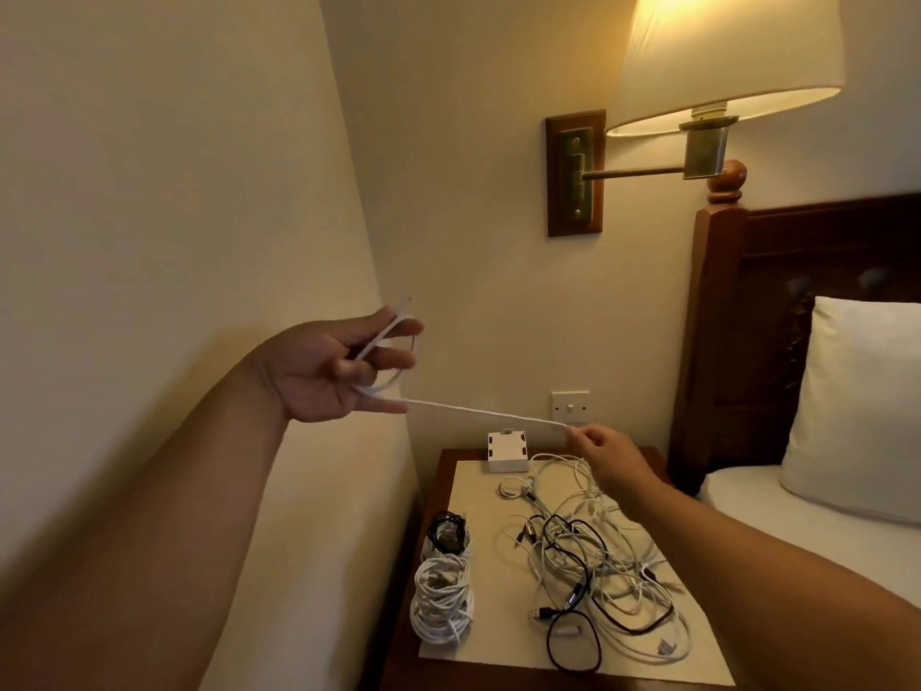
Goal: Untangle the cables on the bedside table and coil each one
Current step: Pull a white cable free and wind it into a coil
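Left hand (324,366), right hand (605,453), cable (488,413) taut midair

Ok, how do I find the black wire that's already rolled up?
Look at the bedside table next to the bed. On its left edge sit two rolled bundles; the black coil is the farther, smaller one, behind the white coil, apart from the loose tangle.
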